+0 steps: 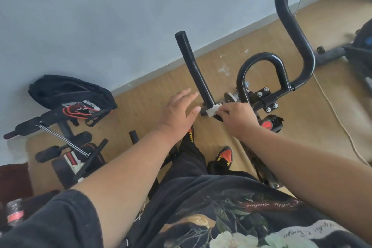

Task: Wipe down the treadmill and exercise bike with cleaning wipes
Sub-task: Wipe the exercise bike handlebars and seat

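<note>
While my right hand (237,116) pinches a small crumpled white cleaning wipe (213,110) between fingertips and thumb, I press it against the lower end of the straight black padded handlebar (198,75) of the black metal exercise bike (261,78). My left hand (178,109) is just beside that grip, on the far side of the same bar, fingers spread flat and loose, closed on nothing; I cannot tell whether its fingertips touch the bar. Beyond the wipe, the bar's looped centre section (259,60) and the 2nd, curved handlebar (291,24) rise away from my right hand, with a bolted clamp (265,98) and a red-faced black knob (270,124) close by my right wrist. Below my hands are my orange and black shoes (224,155) on the tan wooden floor (141,102). Well off past my left hand lie a black bag (66,90) and a black bench with a coil spring (66,143).
</note>
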